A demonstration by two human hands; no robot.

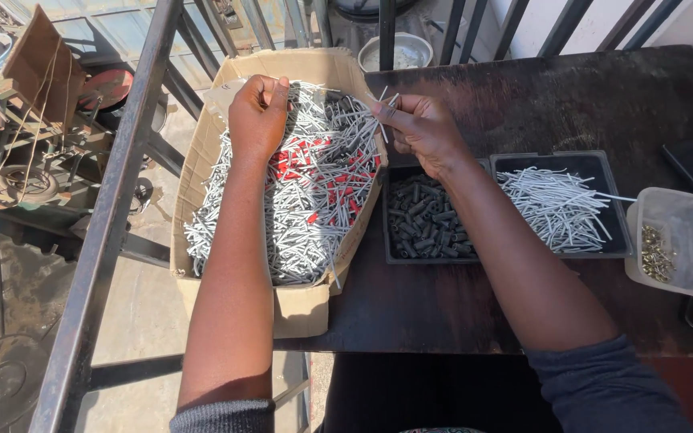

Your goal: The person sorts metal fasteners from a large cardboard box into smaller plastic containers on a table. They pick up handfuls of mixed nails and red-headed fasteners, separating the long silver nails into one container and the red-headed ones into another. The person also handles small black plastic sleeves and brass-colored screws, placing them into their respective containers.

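Rods [306,200], grey and thin, fill the box [202,152] at the table's [523,104] left edge. The right hand [423,128] pinches a few above the box's right wall; the left hand [258,116] is curled closed over the pile's far end. The box overhangs the edge, so leaning on it could tip it and spill rods.

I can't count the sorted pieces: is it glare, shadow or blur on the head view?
Head view: sharp, hard sunlight. Grey rods in the cardboard box glare; black sleeves in the black tray merge in shadow beside the right hand; left hand is clear; edges bend slightly.
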